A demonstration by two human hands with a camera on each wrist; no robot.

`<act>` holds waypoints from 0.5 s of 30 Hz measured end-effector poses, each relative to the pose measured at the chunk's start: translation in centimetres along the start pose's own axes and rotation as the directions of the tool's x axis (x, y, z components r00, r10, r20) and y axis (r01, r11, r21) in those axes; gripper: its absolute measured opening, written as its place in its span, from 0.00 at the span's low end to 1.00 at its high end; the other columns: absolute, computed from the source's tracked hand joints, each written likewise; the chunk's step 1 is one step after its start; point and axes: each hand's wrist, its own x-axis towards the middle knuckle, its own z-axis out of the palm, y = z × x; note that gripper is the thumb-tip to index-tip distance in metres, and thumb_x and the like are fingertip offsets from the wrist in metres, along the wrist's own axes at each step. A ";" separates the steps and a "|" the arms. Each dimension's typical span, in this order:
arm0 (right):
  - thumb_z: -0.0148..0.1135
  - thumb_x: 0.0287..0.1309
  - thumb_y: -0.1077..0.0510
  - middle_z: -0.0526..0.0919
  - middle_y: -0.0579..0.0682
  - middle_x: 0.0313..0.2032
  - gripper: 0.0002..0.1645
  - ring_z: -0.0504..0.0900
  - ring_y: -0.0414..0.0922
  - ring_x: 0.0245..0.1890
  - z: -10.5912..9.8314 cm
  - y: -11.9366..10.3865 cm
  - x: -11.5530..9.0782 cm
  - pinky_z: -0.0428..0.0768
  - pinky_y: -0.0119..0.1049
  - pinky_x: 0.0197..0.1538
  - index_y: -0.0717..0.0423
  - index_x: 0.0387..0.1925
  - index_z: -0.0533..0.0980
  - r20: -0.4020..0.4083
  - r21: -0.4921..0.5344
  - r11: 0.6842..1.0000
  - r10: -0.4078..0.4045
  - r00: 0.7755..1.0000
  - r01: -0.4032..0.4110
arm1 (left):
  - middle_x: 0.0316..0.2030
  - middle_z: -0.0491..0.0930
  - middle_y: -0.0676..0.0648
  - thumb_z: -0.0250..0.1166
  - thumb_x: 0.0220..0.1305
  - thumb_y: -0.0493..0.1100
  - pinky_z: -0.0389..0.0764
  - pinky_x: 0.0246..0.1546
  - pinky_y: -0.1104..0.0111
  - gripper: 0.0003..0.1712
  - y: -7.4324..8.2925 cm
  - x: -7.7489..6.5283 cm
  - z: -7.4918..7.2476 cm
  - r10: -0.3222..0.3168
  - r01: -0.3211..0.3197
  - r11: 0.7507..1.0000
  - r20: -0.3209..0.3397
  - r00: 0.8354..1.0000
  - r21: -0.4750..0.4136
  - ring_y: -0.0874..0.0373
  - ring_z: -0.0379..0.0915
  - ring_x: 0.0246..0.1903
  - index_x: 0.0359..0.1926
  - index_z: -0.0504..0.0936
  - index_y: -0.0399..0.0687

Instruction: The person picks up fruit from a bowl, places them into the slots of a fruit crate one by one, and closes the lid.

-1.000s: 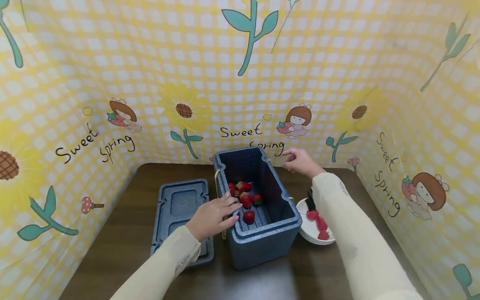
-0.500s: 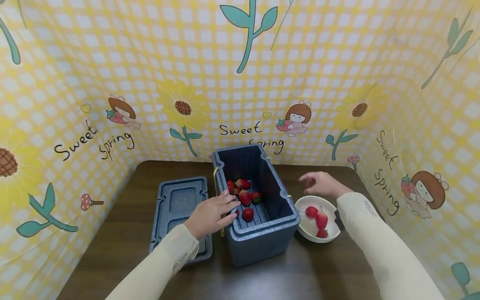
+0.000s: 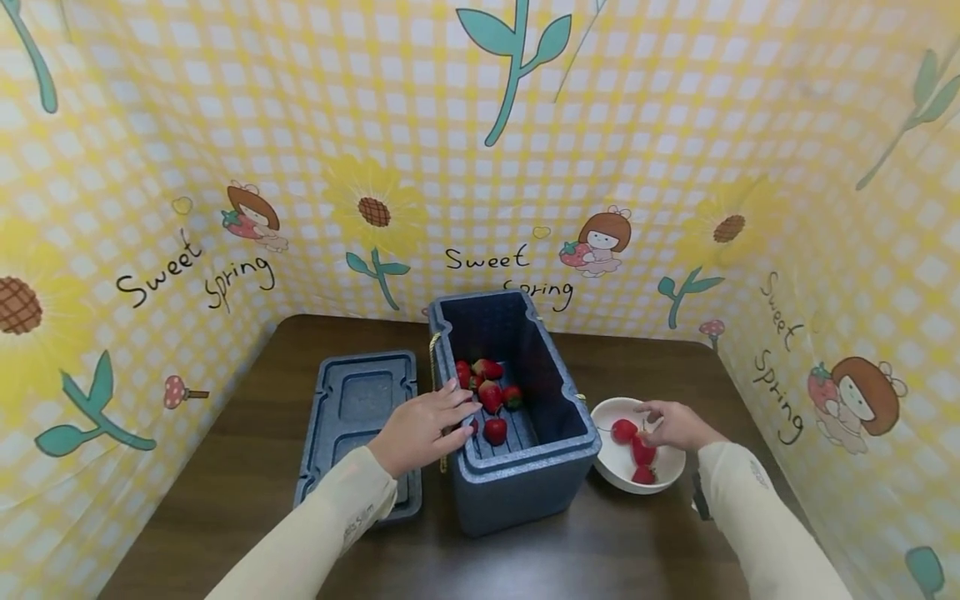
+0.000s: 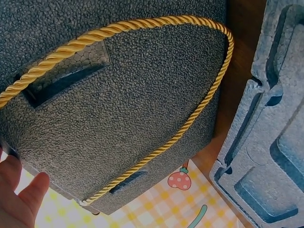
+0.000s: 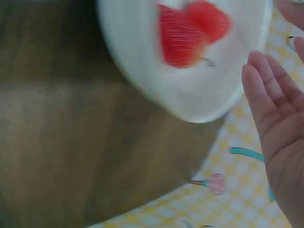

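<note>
My left hand point(image 3: 423, 429) rests on the left rim of a dark blue-grey foam box point(image 3: 517, 500), its fingers reaching over the edge. Inside the box lie several strawberries point(image 3: 490, 396) and a rounder red fruit point(image 3: 494, 431). Over the right side of a white bowl point(image 3: 611, 473) hovers my right hand point(image 3: 678, 427), fingertips close above the red fruit in the head view. That bowl holds a few red fruits, among them a strawberry point(image 3: 643, 475) and a rounder one with a thin stem point(image 3: 623, 431). The right wrist view shows this hand's fingers point(image 5: 260, 88) extended and apart from the fruit.
The box's lid point(image 3: 363, 400) lies flat on the brown table point(image 3: 240, 467), left of the box. A twisted gold cord point(image 4: 156, 152) hangs along the box's side. Patterned yellow-check cloth point(image 3: 420, 125) walls in the table at the back and sides.
My right hand has moved from beyond the box's right rim, rightward and toward me, down to the bowl. The left hand has stayed on the rim.
</note>
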 end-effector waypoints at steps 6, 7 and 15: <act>0.68 0.44 0.70 0.73 0.74 0.48 0.34 0.80 0.55 0.38 2.4 1.9 0.1 0.80 0.47 0.43 0.71 0.57 0.70 -0.075 0.074 0.997 0.040 0.996 -0.034 | 0.59 0.74 0.41 0.57 0.67 0.49 0.68 0.60 0.54 0.24 0.1 0.0 0.0 0.003 -0.003 1.000 0.009 1.000 0.002 0.46 0.64 0.64 0.60 0.78 0.44; 0.68 0.43 0.71 0.72 0.75 0.48 0.35 0.79 0.56 0.38 2.7 2.1 0.2 0.80 0.47 0.42 0.72 0.57 0.69 -0.083 0.082 0.996 0.035 0.996 -0.028 | 0.59 0.74 0.41 0.56 0.67 0.49 0.68 0.60 0.53 0.24 0.1 0.0 0.0 -0.001 0.001 1.000 0.011 1.000 0.000 0.46 0.64 0.64 0.60 0.78 0.44; 0.70 0.38 0.74 0.73 0.68 0.49 0.40 0.72 0.58 0.43 5.0 2.7 1.2 0.81 0.43 0.35 0.70 0.58 0.68 -0.117 0.147 0.988 0.063 0.991 -0.046 | 0.59 0.75 0.41 0.57 0.66 0.49 0.69 0.59 0.53 0.24 0.0 0.0 0.0 -0.009 0.009 1.000 -0.002 1.000 -0.021 0.45 0.64 0.63 0.59 0.78 0.44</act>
